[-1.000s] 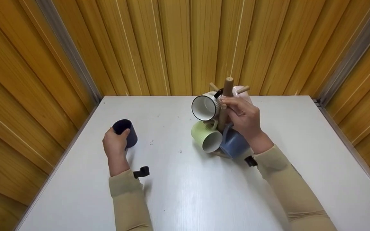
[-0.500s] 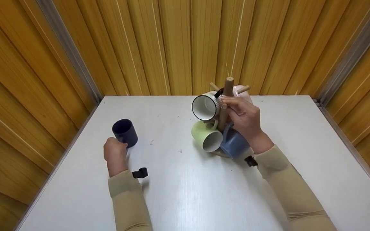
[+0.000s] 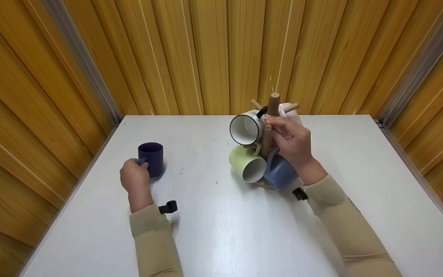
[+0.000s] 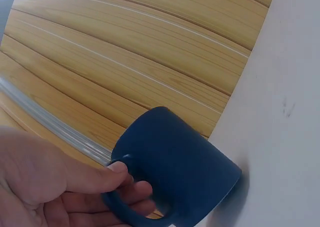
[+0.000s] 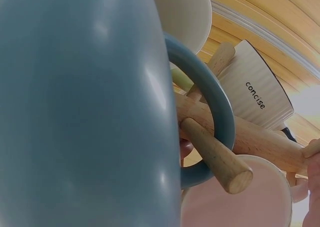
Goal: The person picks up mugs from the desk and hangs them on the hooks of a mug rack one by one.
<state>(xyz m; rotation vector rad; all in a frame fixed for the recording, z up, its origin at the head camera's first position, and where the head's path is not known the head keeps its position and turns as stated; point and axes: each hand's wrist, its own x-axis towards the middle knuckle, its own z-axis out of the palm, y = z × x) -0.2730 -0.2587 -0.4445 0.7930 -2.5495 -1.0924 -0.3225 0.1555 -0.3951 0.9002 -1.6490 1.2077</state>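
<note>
My left hand (image 3: 135,177) pinches the handle of a dark blue mug (image 3: 151,159) at the left of the table. In the left wrist view the thumb presses on the mug's handle (image 4: 114,207), with fingers curled through the loop. The mug is upright, mouth up. My right hand (image 3: 292,140) grips the post of a wooden mug tree (image 3: 273,103) beside a front peg. On the tree hang a white black-rimmed mug (image 3: 244,129), a light green mug (image 3: 244,163), a blue mug (image 3: 281,173) and a pink mug (image 5: 240,197), partly hidden behind the hand in the head view.
The tree stands on a white table (image 3: 206,215), right of centre. Several bare pegs (image 3: 292,107) stick out near its top. Wood-patterned panels (image 3: 206,57) wall in the back and both sides. Small black devices (image 3: 169,207) sit at both wrists.
My left hand has gone from the mug's rim down to its handle. The mug has turned, so its handle now points left towards the hand. The right hand and the tree have stayed put.
</note>
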